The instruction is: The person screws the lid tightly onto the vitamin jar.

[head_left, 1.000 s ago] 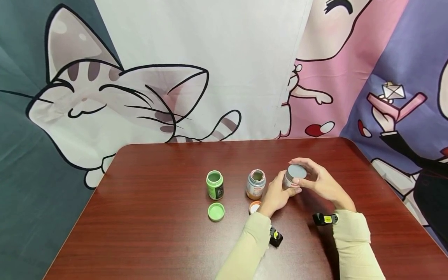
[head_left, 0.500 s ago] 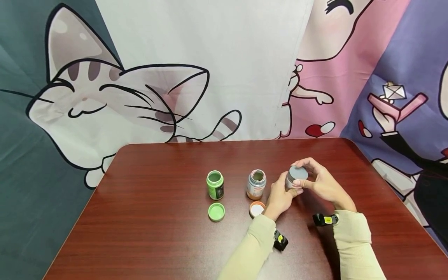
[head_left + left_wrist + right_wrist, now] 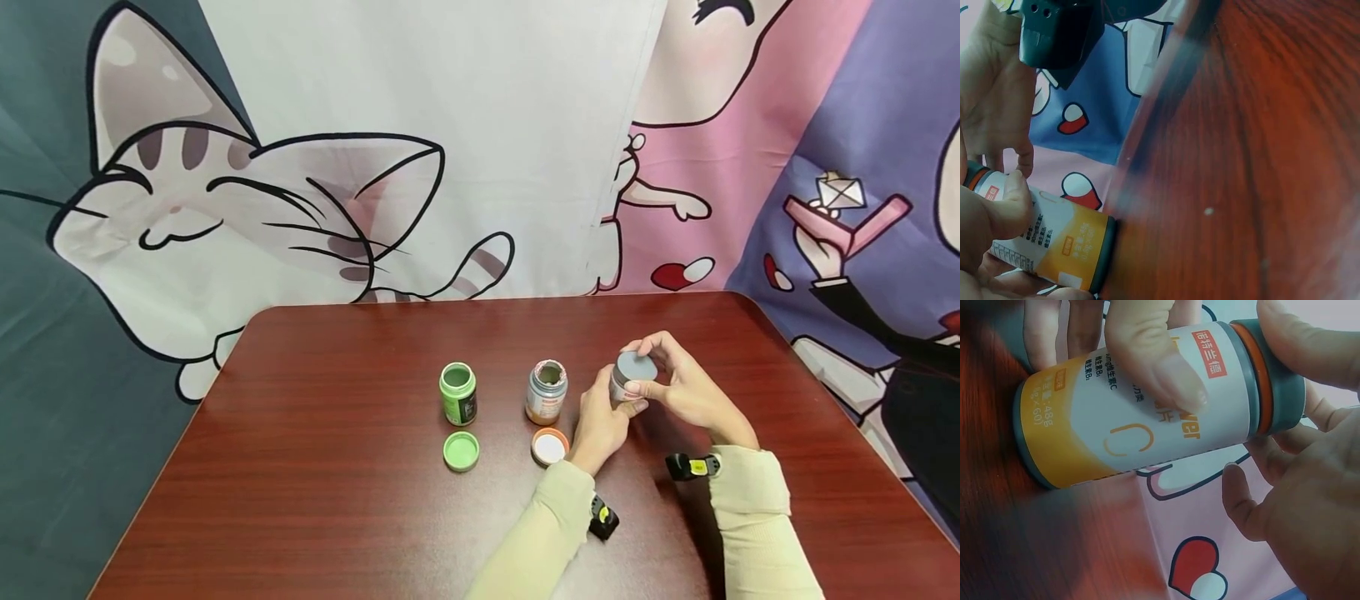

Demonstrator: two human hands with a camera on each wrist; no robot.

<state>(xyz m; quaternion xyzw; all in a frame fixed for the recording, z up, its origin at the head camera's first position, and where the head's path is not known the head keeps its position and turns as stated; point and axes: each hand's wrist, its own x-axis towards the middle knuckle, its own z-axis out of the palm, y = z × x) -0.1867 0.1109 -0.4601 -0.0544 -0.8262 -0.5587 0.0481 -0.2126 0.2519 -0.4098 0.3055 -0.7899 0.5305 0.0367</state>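
Observation:
A vitamin bottle [image 3: 1079, 437] with a white and yellow label is between my two hands at the right of the table. My left hand [image 3: 600, 421] holds its body, the thumb lying over the label in the right wrist view. Around the bottle's grey lid [image 3: 635, 365] are the thumb and fingers of my right hand [image 3: 690, 396]. The lid sits on the bottle, and an orange band [image 3: 1264, 384] shows at its edge. In the left wrist view, the bottle's base [image 3: 1105, 256] is close to the tabletop; whether they touch I cannot tell.
Left of my hands stands an uncapped grey bottle [image 3: 546, 396], an orange-rimmed lid [image 3: 550, 447] lying in front of it. Farther left is an uncapped green bottle [image 3: 457, 396] with its green lid [image 3: 461, 451] nearby. A printed cloth [image 3: 450, 100] hangs behind the brown table [image 3: 315, 467].
My left wrist and forearm have shifted a little to the right, uncovering the orange-rimmed lid. Both hands keep their hold on the bottle and its lid.

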